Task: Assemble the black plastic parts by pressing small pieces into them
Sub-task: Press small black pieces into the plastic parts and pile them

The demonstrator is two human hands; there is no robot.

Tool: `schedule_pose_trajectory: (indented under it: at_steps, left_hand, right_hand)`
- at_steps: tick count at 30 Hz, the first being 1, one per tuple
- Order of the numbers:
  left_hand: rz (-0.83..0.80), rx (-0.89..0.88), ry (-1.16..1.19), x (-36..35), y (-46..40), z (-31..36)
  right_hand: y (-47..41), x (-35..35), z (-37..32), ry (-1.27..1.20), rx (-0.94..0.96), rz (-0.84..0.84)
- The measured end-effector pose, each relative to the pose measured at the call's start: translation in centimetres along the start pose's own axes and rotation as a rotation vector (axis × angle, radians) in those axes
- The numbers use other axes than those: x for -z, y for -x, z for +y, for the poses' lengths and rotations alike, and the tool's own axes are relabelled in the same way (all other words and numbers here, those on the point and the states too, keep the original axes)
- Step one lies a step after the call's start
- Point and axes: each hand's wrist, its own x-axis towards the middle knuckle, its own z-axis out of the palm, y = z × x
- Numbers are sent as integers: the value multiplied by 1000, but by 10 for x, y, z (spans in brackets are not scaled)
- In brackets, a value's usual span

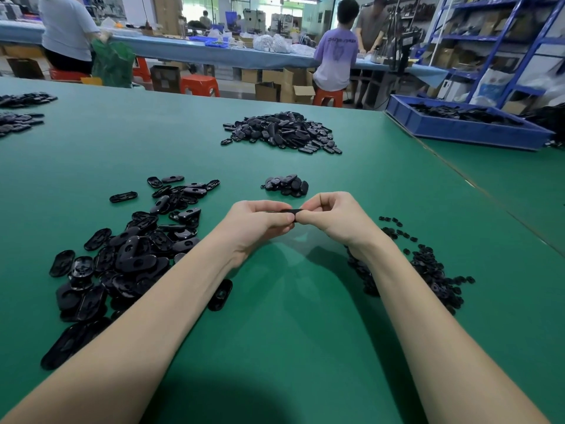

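A black part [287, 212] is held above the middle of a green table [290, 316], pinched at both ends. The left hand [260, 220] curls its fingers [286, 220] around the part's left end; the right hand [328, 214] pinches the right end with bent fingers [305, 217]. Most of the part is hidden by the hands. To the left lies a loose pile of oval shells [128, 249], partly under the left forearm. To the right, beside the right forearm, lies a scatter of small pieces [428, 267]. Just beyond the hands sits a small heap [287, 185], and farther back a large heap [281, 133]. A blue bin [458, 127] of black parts stands at the far right. Behind the table, people sit on orange stools [200, 85] at a long blue bench [214, 53].
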Motion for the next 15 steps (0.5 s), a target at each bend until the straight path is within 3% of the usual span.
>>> schedule_pose_trajectory:
  at_steps: [5,8,11,15]
  left_hand:
    - [58,-57,-100,-4,-1,-1]
    - [35,-175,-179,-2,1,-2]
    - [13,-346,-545,3,2,3]
    - [103,-510,-888,7,6,2]
  right_hand:
    - [-1,-2,-1,58,33,9]
    - [-2,-4,0,-42,19,38]
    - [-1,4,1,-178,-63,8]
    - [0,6,2,-134,-128,-20]
